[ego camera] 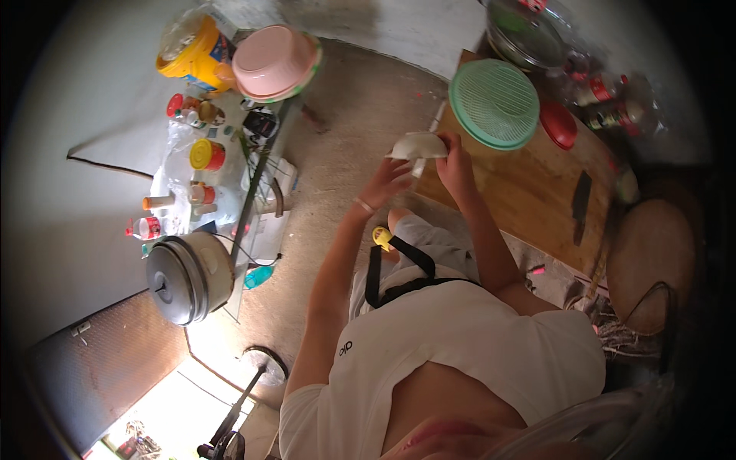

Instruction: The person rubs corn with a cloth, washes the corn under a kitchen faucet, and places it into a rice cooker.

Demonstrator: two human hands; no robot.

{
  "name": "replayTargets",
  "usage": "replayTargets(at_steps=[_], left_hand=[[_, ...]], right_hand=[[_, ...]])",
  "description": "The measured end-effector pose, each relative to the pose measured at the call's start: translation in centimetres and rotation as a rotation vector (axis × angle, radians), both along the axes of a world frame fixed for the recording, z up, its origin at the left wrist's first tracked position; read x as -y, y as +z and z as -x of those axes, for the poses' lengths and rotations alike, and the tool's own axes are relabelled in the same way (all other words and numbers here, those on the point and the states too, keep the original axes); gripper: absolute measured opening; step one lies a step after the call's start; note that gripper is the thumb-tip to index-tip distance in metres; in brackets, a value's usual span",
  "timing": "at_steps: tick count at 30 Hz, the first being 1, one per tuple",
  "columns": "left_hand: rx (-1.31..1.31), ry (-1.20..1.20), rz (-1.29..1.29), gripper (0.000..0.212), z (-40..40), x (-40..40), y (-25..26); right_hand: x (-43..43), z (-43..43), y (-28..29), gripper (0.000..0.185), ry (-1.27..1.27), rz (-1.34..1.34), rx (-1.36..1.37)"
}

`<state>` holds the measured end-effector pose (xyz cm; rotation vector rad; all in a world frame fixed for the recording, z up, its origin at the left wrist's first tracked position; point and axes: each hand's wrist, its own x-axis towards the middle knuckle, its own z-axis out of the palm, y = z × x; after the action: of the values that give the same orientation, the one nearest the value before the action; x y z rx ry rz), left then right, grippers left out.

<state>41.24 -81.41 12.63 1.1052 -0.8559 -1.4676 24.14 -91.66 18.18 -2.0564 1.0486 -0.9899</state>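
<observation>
A white bowl point(418, 146) is held tilted on its side in front of me, over the gap beside the wooden table. My right hand point(456, 164) grips the bowl's rim at its right end. At the bowl's left end is my left hand point(386, 183), its fingers spread below the rim; whether they bear on it is hard to tell. Right of the bowl, a green plastic colander point(494, 104) rests on the wooden table point(506, 184), with a red bowl point(558, 125) beside it. A cleaver point(581, 201) lies farther along that table.
On the left, a glass-topped table point(253, 195) carries a pink basin point(270, 62), a yellow bucket point(201, 54), jars and a lidded pot point(187, 279). A lidded pan point(526, 34) and plastic bottles point(604, 89) stand at the upper right. A fan point(264, 366) is at lower left.
</observation>
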Motion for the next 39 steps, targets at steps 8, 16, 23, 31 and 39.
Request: replayTargets(at_steps=[8,16,23,31,39], left_hand=[[0.417,0.247,0.166,0.024,-11.9,4.9,-0.7],[0.672,0.142,-0.297,0.037,-26.3,6.1,-13.9],[-0.084,0.712,-0.764,0.046,-40.1,13.2,-17.9],[-0.024,0.713,-0.945,0.061,-46.5,18.6,-20.4],[-0.045,0.271,-1.028,0.054,-50.8,18.8,-19.3]], right_hand=[[3.9,-14.0,0.8,0.043,0.279,0.200,0.020],[13.7,-23.9,-4.5,0.048,0.031,-0.216,-0.073],[17.8,-28.9,-8.6,0.044,0.303,-0.246,-0.549],[17.4,-32.3,-13.0,0.038,0.075,-0.818,-0.104],[15.8,-32.6,-14.6,0.036,0.001,-1.115,-0.104]])
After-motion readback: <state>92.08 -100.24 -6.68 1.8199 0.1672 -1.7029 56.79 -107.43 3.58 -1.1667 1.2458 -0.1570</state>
